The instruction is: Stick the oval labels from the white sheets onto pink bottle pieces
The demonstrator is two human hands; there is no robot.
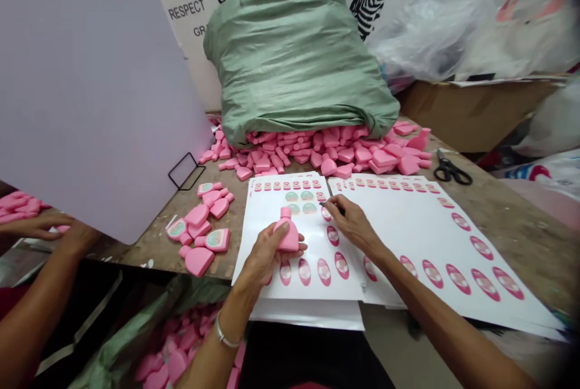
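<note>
My left hand [267,251] is gripping a pink bottle [288,237] over the left sticker sheet [267,217], its visible face showing no label. My right hand [348,217] is pinching something small and dark, too blurred to name, by the stickers. Beyond, three labelled bottles [218,239] are lying among bare ones, while the pink pile [328,165] is showing no labels.

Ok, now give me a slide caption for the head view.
Left hand holds a pink bottle-shaped piece over a sticker sheet, right hand near its right edge, green sack behind.
</note>
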